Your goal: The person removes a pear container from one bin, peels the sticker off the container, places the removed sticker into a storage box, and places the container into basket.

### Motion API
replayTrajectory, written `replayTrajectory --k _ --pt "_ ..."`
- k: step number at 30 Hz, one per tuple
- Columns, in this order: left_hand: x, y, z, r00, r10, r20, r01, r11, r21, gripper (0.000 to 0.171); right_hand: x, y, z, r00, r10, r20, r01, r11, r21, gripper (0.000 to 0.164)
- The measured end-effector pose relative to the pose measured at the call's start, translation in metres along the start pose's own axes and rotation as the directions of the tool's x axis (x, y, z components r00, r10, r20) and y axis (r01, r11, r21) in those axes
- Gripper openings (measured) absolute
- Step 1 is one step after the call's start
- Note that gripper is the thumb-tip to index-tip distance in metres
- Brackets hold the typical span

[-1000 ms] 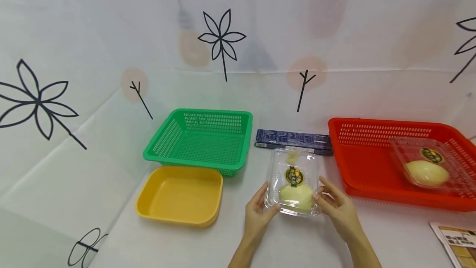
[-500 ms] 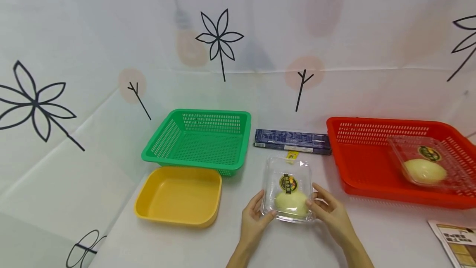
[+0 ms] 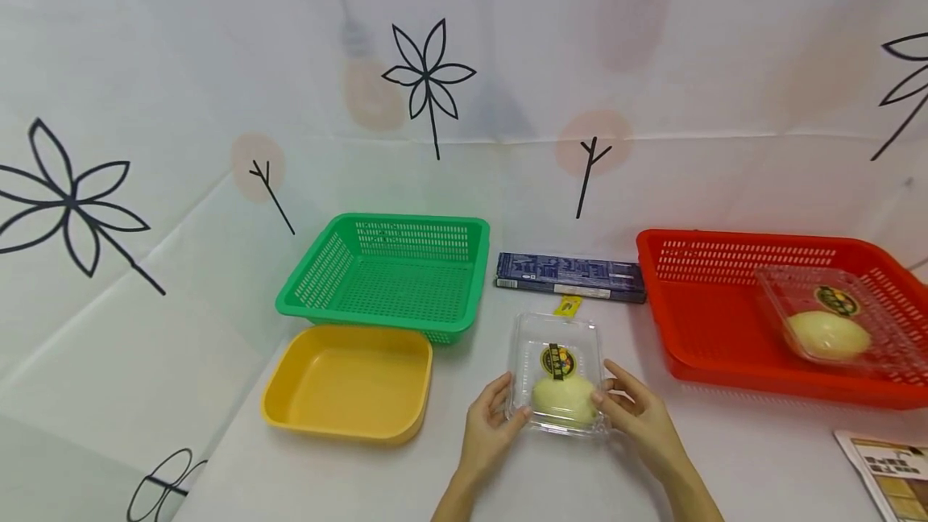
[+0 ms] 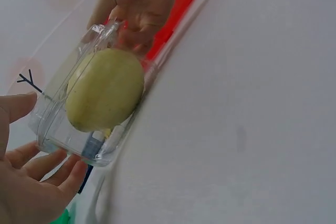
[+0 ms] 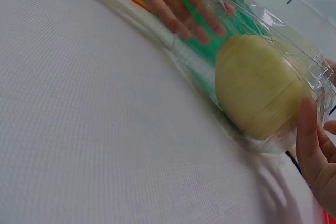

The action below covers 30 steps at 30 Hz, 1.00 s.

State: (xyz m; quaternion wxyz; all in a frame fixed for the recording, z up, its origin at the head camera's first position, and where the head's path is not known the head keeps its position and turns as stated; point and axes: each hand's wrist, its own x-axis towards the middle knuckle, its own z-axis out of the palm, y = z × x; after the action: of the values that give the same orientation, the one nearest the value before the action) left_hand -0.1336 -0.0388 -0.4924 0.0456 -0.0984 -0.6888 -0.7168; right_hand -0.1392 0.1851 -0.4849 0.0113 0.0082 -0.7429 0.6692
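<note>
Both hands hold a clear plastic clamshell box point(image 3: 528, 337) with a pale yellow-green, melon-like fruit point(image 3: 565, 399) inside, at its near end. A round black-and-yellow label point(image 3: 557, 362) sits on the lid. On the left side, my left hand point(image 3: 484, 429) grips the box, thumb over the near corner. From the right, my right hand point(image 3: 641, 413) pinches the opposite side. In the left wrist view, the left fingers point(image 4: 58, 169) lie along the box's wall. The right wrist view shows the right thumb point(image 5: 307, 121) against the plastic beside the fruit.
A yellow tub point(image 3: 344, 385) and green basket point(image 3: 413, 288) stand left. The red basket point(image 3: 710, 304) at right contains another boxed fruit point(image 3: 828, 335). A dark blue carton point(image 3: 569, 274) and small yellow packet point(image 3: 569, 306) lie behind the box. A printed package point(image 3: 899, 470) lies front right.
Both hands have brought the clamshell box toward the person and slightly left, away from the blue carton. The yellow packet, first seen through the lid, now shows uncovered.
</note>
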Motion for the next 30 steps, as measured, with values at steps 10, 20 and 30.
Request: replayTrajectory --k 10,20,30 --pt "0.034 0.009 0.004 0.969 0.224 -0.105 -0.184 0.937 0.295 0.028 0.000 0.004 0.000 1.000 -0.026 0.003 0.026 1.000 0.015 0.054" --pt "0.070 0.010 0.020 0.969 0.224 0.104 -0.246 0.909 0.337 0.035 -0.001 0.008 0.000 0.995 -0.095 0.003 0.095 0.995 0.032 0.048" --pt "0.080 0.003 0.023 0.950 0.227 0.216 -0.307 0.805 0.507 0.047 -0.003 0.010 0.003 0.994 -0.111 -0.014 0.112 0.992 0.060 0.046"
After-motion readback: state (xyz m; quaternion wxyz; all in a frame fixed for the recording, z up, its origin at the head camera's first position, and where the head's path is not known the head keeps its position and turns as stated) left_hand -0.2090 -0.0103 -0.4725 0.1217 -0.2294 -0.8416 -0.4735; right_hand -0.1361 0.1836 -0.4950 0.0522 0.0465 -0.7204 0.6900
